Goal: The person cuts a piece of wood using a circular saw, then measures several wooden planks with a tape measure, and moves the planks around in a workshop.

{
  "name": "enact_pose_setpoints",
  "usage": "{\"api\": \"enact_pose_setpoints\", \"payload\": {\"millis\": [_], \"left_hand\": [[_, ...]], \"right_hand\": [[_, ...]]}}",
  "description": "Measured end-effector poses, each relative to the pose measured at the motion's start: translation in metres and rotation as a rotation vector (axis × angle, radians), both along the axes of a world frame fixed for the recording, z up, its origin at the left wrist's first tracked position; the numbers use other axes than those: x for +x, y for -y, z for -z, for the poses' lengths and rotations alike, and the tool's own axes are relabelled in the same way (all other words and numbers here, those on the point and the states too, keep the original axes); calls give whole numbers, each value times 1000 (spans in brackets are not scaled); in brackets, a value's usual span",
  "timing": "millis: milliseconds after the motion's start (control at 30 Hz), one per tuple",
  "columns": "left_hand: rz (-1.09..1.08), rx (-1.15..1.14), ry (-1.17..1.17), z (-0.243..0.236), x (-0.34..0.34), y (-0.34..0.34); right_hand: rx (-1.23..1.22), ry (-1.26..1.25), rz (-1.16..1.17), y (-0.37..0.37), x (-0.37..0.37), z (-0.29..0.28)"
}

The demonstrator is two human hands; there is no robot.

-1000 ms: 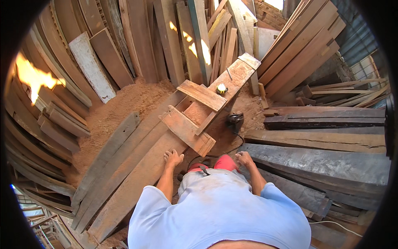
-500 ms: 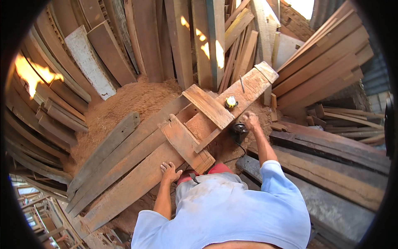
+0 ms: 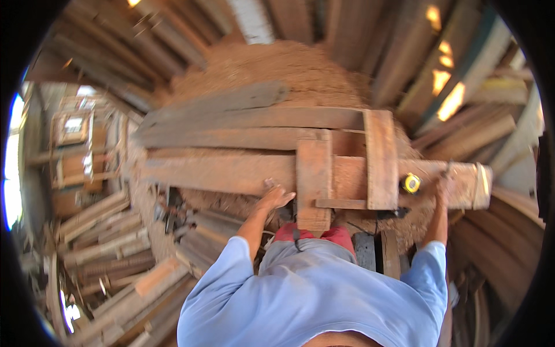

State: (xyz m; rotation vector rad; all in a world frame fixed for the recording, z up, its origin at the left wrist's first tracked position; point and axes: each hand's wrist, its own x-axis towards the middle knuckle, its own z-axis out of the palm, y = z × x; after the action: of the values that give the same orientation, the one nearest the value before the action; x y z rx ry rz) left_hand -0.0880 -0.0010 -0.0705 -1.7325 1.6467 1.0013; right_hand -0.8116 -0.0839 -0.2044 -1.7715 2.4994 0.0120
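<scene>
My left hand (image 3: 278, 195) rests on a long brown plank (image 3: 225, 173) with its fingers spread. At the right my right hand (image 3: 444, 186) is over the dusty end of the bench board (image 3: 425, 170), its fingers at a thin dark rod (image 3: 450, 166). Blur hides whether they grip it. A yellow tape measure (image 3: 411, 183) sits on the board, left of that hand. Two short boards lie crosswise: one short board (image 3: 314, 173) near my left hand, another wider board (image 3: 380, 159) beside the tape. A black tool (image 3: 394, 213) shows partly below the board's near edge.
Behind the bench lie more long planks (image 3: 231, 117) and a heap of sawdust (image 3: 324, 72). Upright boards (image 3: 399, 58) lean along the far side. Stacked timber (image 3: 110, 248) is at the left, and a wooden frame (image 3: 72, 130) stands farther off.
The view has turned, so the bench now runs nearly level across it. My right hand has gone from beside the black tool to the thin rod on the board. My left hand stays on the plank.
</scene>
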Motion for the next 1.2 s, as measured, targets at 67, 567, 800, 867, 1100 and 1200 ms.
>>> {"api": "enact_pose_setpoints", "payload": {"millis": [67, 567, 800, 867, 1100, 1200], "left_hand": [[-162, -73, 81, -1, 3, -38], [-293, 5, -48, -22, -12, -7], [-265, -23, -146, -19, 0, -12], [-231, -68, -173, -12, 3, -20], [-142, -222, -415, 2, 45, -43], [-171, -352, -602, -8, 86, -46]], "right_hand": [[-7, 43, -132, 16, 68, -78], [-74, 437, 104, 39, 74, -57], [-376, 619, -46, 35, 240, -159], [-330, 1150, -28, 25, 279, -147], [-80, 582, -364, -57, 480, -189], [231, 470, -268, -90, 529, -201]]}}
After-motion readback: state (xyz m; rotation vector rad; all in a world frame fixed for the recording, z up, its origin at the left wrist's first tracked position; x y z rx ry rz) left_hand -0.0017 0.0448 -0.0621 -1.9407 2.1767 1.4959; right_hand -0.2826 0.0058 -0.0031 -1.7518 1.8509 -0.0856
